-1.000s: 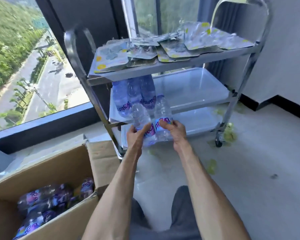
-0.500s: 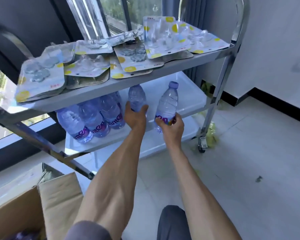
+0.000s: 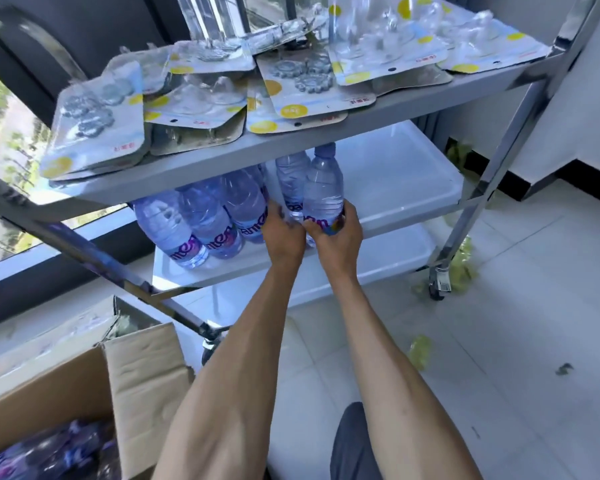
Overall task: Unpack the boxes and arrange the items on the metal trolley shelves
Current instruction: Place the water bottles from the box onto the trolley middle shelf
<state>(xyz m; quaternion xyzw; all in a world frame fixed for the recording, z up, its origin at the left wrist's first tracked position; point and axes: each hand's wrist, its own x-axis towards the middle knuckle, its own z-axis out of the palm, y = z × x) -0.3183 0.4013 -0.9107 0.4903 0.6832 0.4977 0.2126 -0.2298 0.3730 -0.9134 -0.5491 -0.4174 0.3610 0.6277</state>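
Bottles (image 3: 222,216) on trolley's middle shelf (image 3: 413,188)

— Where did your hands sit?
— Your left hand (image 3: 284,233) and right hand (image 3: 336,233) each gripped a bottle on the middle shelf (image 3: 395,174), right bottle (image 3: 324,192) just in front of the left bottle (image 3: 291,178).
— And around them?
— Three standing bottles (image 3: 205,220) stood to their left; blister packs (image 3: 201,98) lay on the top shelf (image 3: 291,147) above; the cardboard box (image 3: 84,386) sat lower left, on the floor.
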